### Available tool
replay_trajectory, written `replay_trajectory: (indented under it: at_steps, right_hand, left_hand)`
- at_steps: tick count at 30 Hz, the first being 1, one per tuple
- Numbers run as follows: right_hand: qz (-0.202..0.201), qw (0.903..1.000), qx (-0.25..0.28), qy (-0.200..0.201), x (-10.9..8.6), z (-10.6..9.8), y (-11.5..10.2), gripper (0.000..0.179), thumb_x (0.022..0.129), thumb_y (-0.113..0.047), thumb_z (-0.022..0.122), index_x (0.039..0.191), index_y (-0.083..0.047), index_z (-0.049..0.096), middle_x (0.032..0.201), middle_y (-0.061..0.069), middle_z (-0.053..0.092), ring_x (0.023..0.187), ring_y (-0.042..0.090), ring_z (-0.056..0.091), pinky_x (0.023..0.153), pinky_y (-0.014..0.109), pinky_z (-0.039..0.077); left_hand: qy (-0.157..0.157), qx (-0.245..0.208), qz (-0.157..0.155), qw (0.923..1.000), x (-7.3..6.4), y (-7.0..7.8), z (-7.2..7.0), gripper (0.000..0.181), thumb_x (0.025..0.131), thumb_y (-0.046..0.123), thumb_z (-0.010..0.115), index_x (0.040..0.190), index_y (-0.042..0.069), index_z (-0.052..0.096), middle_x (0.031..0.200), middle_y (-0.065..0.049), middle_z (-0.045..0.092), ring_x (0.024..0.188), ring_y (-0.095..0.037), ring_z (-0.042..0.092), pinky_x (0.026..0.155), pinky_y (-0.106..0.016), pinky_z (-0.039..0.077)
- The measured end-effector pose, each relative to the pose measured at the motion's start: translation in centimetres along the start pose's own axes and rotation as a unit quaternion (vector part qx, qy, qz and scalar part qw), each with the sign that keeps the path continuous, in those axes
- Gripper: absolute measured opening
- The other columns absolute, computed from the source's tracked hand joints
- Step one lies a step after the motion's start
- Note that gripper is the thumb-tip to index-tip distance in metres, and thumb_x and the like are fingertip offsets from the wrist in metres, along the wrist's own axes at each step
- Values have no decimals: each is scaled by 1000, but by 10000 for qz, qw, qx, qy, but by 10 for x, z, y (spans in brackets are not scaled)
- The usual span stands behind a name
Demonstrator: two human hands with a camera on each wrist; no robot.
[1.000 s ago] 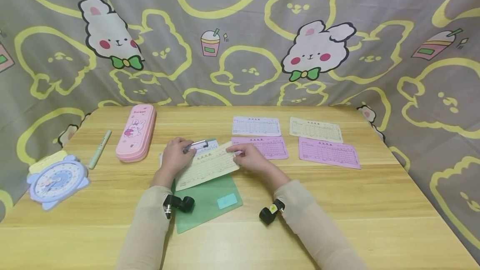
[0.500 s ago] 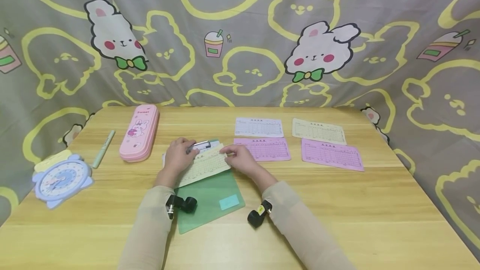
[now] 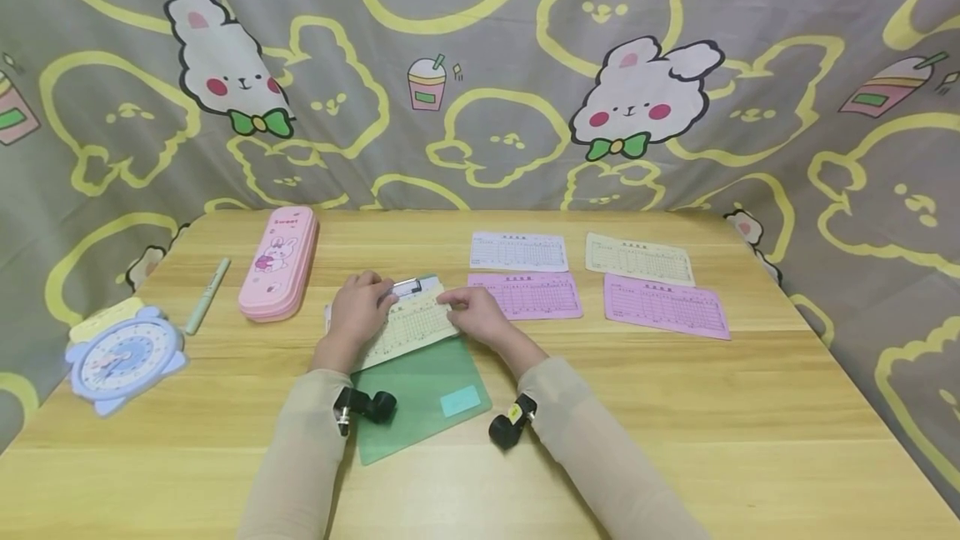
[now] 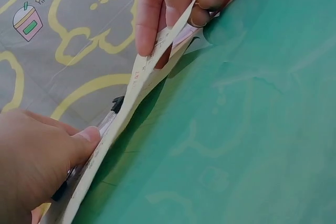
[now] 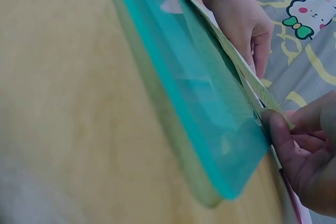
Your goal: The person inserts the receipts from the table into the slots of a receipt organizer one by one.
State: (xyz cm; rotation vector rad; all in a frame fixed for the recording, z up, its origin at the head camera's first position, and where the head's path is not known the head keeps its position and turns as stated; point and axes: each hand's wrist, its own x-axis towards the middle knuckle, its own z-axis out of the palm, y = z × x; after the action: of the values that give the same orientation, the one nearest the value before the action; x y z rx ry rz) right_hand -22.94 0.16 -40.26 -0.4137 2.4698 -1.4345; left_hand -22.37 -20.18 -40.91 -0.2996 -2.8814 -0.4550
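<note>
A green translucent clipboard (image 3: 420,390) lies tilted on the table, with a metal clip (image 3: 407,288) at its far edge. Over its far part lies a pale yellow printed form (image 3: 408,332), and a paler sheet shows beneath near the clip. My left hand (image 3: 356,315) holds the clipboard at the clip, thumb against the form's edge in the left wrist view; its other fingers are partly hidden. The form's far right corner is pinched by my right hand (image 3: 480,319), thumb and fingers on either side. In the right wrist view the form (image 5: 257,87) stands slightly bowed off the clipboard.
Two purple forms (image 3: 667,307), a white form (image 3: 517,252) and another yellow form (image 3: 637,258) lie at the back right. A pink pencil case (image 3: 277,265), green marker (image 3: 207,297) and blue toy clock (image 3: 123,361) over a yellow pad (image 3: 105,319) occupy the left.
My right hand has moved left and slightly down with the yellow form's corner, and the form now lies further toward the clip. The left hand stays at the clip.
</note>
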Motion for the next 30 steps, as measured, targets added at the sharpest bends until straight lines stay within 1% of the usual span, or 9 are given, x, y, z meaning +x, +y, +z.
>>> replay_trajectory:
  at_steps: [6, 7, 9, 10, 13, 15, 17, 22, 30]
  right_hand:
    - [53, 10000, -34, -2, 0, 0, -2, 29, 78, 0, 55, 105, -8, 61, 117, 9, 51, 113, 24, 40, 92, 37, 31]
    - [55, 10000, -28, 0, 0, 0, -2, 29, 78, 0, 55, 105, -8, 61, 117, 9, 51, 113, 24, 40, 91, 36, 32]
    - [74, 10000, 9, 5, 1, 1, -3, 29, 78, 0, 54, 106, -8, 60, 117, 10, 51, 108, 22, 44, 85, 33, 38]
    - [87, 10000, 42, 11, 1, 1, -3, 29, 78, 0, 54, 106, -7, 60, 117, 10, 51, 103, 20, 47, 80, 31, 41]
    - [138, 9997, 180, 23, 3, 1, -2, 30, 79, 1, 53, 107, -6, 59, 118, 12, 50, 76, 16, 55, 59, 24, 46]
    - [183, 9995, 267, 22, 5, 1, -2, 31, 79, 1, 53, 108, -6, 59, 119, 13, 49, 58, 13, 53, 49, 22, 44]
    - [223, 9993, 306, 19, 7, 1, -2, 31, 79, 1, 53, 108, -6, 59, 119, 14, 48, 47, 11, 48, 44, 20, 41]
    - [251, 9992, 294, -27, 9, 2, -3, 33, 78, 2, 52, 109, -7, 59, 122, 14, 47, 43, 9, 45, 41, 19, 39]
    - [383, 9988, 250, -178, 11, 2, -8, 35, 78, 4, 52, 110, -6, 58, 124, 17, 43, 46, 13, 50, 45, 23, 45]
  left_hand:
    - [44, 50, 27, 10000, -1, 1, 0, 31, 86, 25, 53, 110, 6, 59, 101, -11, 51, 90, -27, 42, 74, -40, 36]
    - [51, 47, 33, 10000, -2, 1, 0, 31, 86, 24, 53, 110, 6, 59, 101, -11, 51, 90, -28, 42, 74, -40, 36]
    - [75, 28, 33, 10000, -2, 1, 0, 30, 86, 24, 53, 109, 6, 60, 101, -11, 51, 90, -28, 42, 74, -41, 36]
    - [87, 19, 32, 10000, -2, 1, 0, 29, 86, 24, 53, 109, 7, 60, 101, -11, 51, 90, -28, 42, 74, -41, 36]
    - [104, -29, 19, 9999, -2, 1, 1, 29, 86, 24, 52, 109, 7, 60, 102, -12, 51, 91, -28, 42, 75, -41, 36]
    - [98, -40, 9, 9999, -1, 1, 1, 29, 86, 24, 52, 109, 7, 60, 102, -12, 51, 91, -28, 42, 76, -41, 36]
    - [82, -31, 2, 10000, -1, 2, 1, 29, 87, 25, 51, 108, 7, 60, 103, -12, 51, 91, -28, 42, 76, -41, 36]
    - [55, -18, -31, 10000, 0, 2, -1, 30, 88, 25, 49, 109, 7, 59, 103, -12, 51, 91, -28, 42, 76, -41, 36]
    - [58, 5, -49, 10000, -1, 3, -2, 30, 88, 25, 49, 109, 7, 60, 103, -12, 51, 90, -28, 43, 76, -41, 36]
